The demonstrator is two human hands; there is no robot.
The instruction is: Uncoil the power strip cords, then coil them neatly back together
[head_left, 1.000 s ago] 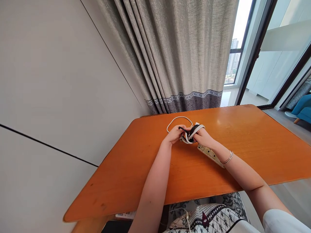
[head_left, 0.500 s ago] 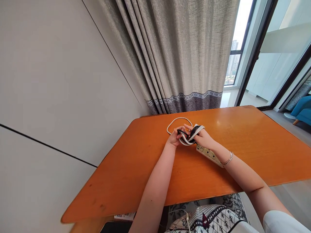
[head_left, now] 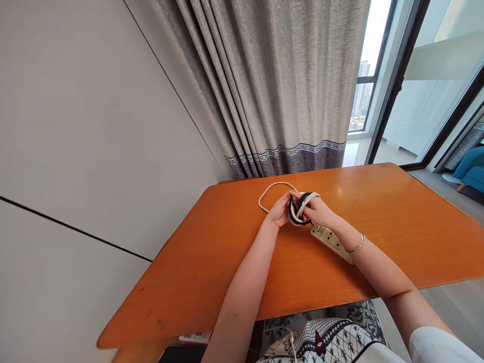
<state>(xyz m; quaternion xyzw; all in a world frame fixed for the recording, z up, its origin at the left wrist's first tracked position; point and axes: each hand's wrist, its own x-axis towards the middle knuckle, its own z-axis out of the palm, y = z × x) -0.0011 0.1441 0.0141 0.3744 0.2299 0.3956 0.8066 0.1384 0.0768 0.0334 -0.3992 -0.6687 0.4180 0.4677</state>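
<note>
Two hands on one bundle (head_left: 297, 219) right now: black and white cords looped together near the middle of the surface (head_left: 189, 267). Half a second ago our left hand (head_left: 280, 212) was further left with a black loop out around its fingers; now it's slid right, up against our right hand (head_left: 318, 212), and that black loop is tucked in between them. So the coil looks more compact than it did, which we'd call a decent sign for keeping it tidy.

Grip check: both are closed on the bundle, left on its left side, right reaching into it with white cord across the fingers. Exact fingertip spots are hidden, so we can't tell more.

Not everything's gathered, though. A white cord (head_left: 259, 201) still makes a wide loose loop on the far left side of our hands, and the strip (head_left: 328, 239) lies just near and right of the bundle, partly under our forearm.

Room stuff: pale wall (head_left: 75, 126) on the left, grey curtain (head_left: 295, 75) at the far side, window (head_left: 374, 40) far right, and a blue chair (head_left: 471, 171) at the right edge.
</note>
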